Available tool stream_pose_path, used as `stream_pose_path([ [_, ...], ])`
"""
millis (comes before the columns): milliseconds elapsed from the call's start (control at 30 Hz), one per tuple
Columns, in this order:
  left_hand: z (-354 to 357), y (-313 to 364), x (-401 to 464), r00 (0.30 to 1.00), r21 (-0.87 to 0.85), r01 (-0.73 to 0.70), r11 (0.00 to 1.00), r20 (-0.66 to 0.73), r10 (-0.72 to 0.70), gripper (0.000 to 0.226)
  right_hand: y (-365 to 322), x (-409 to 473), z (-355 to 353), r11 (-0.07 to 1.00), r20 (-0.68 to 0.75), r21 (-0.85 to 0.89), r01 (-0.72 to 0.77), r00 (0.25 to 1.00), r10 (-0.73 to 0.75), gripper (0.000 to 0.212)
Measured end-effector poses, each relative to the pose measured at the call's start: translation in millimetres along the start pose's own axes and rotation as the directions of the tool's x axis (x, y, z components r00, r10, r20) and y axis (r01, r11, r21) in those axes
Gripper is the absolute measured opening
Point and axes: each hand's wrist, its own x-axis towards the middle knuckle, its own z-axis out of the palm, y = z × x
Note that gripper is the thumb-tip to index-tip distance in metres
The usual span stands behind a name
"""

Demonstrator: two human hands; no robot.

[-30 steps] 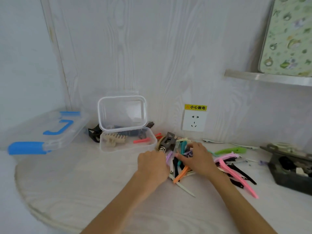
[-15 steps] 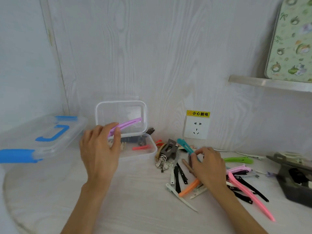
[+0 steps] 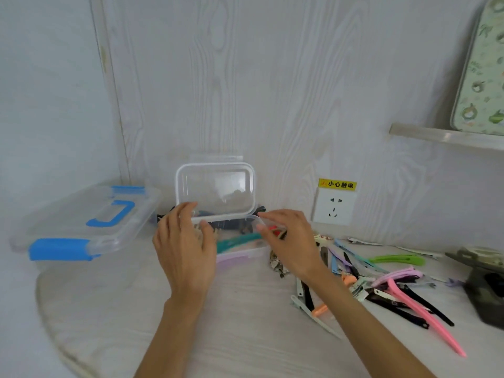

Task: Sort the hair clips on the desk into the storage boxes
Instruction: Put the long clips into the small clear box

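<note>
From the head camera, both hands are at the small clear box (image 3: 240,249) standing open near the table's (image 3: 245,336) back edge, its lid (image 3: 215,186) tipped up against the wall so the mouth stays free for dropping clips in. The left hand (image 3: 185,252) covers the box's left end, fingers loosely spread and holding nothing I can make out. The right hand (image 3: 291,241) reaches over the right rim, fingers relaxed; whether it pinches anything I cannot tell. I'd guess each hand is letting a clip go.

Inside lie a teal clip (image 3: 237,240), a lilac clip (image 3: 234,259) along the front wall, something red (image 3: 275,231) at the right end and dark clips (image 3: 231,223) at the back.

The unsorted clips (image 3: 381,282) sprawl toward the table's right edge, a long pink clip (image 3: 428,320) nearest the front and a green clip (image 3: 395,259) further back. A larger box (image 3: 84,222) with blue latches sits shut at the left edge; a dark tray (image 3: 485,290) sits at the far right.
</note>
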Motion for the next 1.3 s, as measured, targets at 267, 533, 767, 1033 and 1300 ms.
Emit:
stream_pose_path([
  [267,6,42,-31,0.76,-0.35,-0.404,0.845,0.386,0.523,0.019,85,-42,-108,0.918,0.311,0.184,-0.351,0.907,0.284,0.023],
  [533,17,43,-54,0.339,-0.407,-0.438,0.801,0.75,0.567,0.049,100,-59,-103,0.985,0.672,-0.042,-0.167,0.725,0.151,0.053],
  [767,25,37,-57,0.41,-0.342,-0.418,0.842,0.756,0.511,0.036,108,-64,-90,0.954,0.304,-0.294,0.063,0.952,0.03,0.026],
  [1033,21,40,-56,0.575,-0.199,-0.191,0.961,0.771,0.274,0.012,111,-64,-82,0.961,0.104,-0.266,0.08,0.993,-0.055,0.013],
  [1300,15,48,-57,0.636,-0.286,-0.076,0.955,0.724,0.267,0.016,108,-61,-75,0.995,-0.011,0.007,-0.098,0.995,0.098,0.005],
])
